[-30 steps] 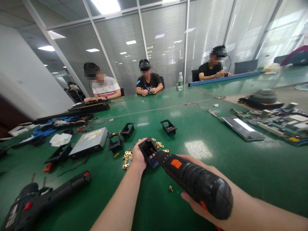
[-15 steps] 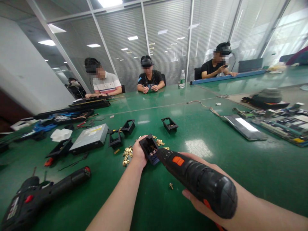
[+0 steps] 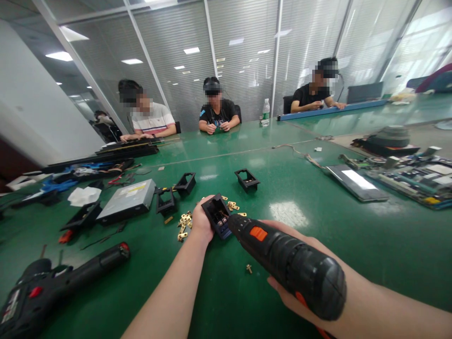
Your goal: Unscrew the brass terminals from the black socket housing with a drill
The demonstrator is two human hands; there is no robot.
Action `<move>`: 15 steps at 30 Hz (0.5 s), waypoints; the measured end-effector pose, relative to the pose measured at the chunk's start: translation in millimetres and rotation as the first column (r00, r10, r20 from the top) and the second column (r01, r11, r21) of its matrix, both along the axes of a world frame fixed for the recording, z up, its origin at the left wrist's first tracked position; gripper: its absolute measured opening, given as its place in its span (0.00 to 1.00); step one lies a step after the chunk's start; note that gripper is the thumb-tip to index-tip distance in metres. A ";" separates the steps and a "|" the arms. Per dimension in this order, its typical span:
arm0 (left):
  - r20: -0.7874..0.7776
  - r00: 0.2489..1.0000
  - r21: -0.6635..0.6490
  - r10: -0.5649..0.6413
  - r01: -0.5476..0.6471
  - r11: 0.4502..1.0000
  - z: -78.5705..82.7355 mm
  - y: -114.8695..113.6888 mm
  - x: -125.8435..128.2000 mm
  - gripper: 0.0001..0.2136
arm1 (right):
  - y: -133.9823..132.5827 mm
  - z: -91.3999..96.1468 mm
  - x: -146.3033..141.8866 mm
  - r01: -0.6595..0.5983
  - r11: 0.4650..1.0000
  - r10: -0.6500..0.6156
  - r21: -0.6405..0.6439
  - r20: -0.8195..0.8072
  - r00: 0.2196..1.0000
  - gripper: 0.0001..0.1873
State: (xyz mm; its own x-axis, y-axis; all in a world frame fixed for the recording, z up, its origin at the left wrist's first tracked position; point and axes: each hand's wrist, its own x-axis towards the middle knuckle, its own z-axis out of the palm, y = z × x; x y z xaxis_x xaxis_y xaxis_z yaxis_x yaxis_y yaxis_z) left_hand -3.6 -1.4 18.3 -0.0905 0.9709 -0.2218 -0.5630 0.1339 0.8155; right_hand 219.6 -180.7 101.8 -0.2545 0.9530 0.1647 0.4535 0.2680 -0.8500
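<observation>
My left hand (image 3: 200, 220) grips a small black plastic housing (image 3: 217, 214) tilted up on the green table (image 3: 353, 235). My right hand (image 3: 300, 294) is wrapped round a black electric screwdriver (image 3: 289, 266) with an orange switch. Its tip points into the open housing. Small brass clips (image 3: 185, 223) lie scattered left of and behind the housing. One loose brass screw (image 3: 249, 269) lies on the table below the screwdriver.
A second black screwdriver (image 3: 60, 282) lies at the near left. A grey optical drive (image 3: 127, 200) and more black housings (image 3: 247, 179) sit beyond. Circuit boards (image 3: 416, 181) and a flat panel (image 3: 355, 181) lie at right. Three people sit at the far side, with a water bottle (image 3: 265, 112) near them.
The view has shifted slightly. My hands, the housing and the screwdriver hold the same pose with the tip in the housing.
</observation>
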 end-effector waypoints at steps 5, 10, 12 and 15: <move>0.014 1.000 -0.027 -0.005 0.005 1.000 0.4 0.5 -0.5 0.07 | 4.4 -2.0 0.0 -0.044 0.998 0.041 -0.039 -0.070 0.997 0.38; 0.004 1.000 -0.020 0.003 -0.003 1.000 2.9 -0.7 0.3 0.07 | 4.3 -17.1 7.5 -0.037 0.999 0.037 0.004 0.005 0.999 0.44; -0.012 1.000 -0.012 0.010 -0.010 1.000 5.2 -2.2 1.6 0.06 | 2.0 -21.7 9.8 0.017 0.999 -0.018 0.036 0.034 0.999 0.47; -0.019 1.000 -0.006 0.018 -0.018 1.000 9.3 -5.1 3.8 0.05 | -0.3 -23.2 9.0 0.033 0.999 -0.033 0.007 0.044 0.998 0.47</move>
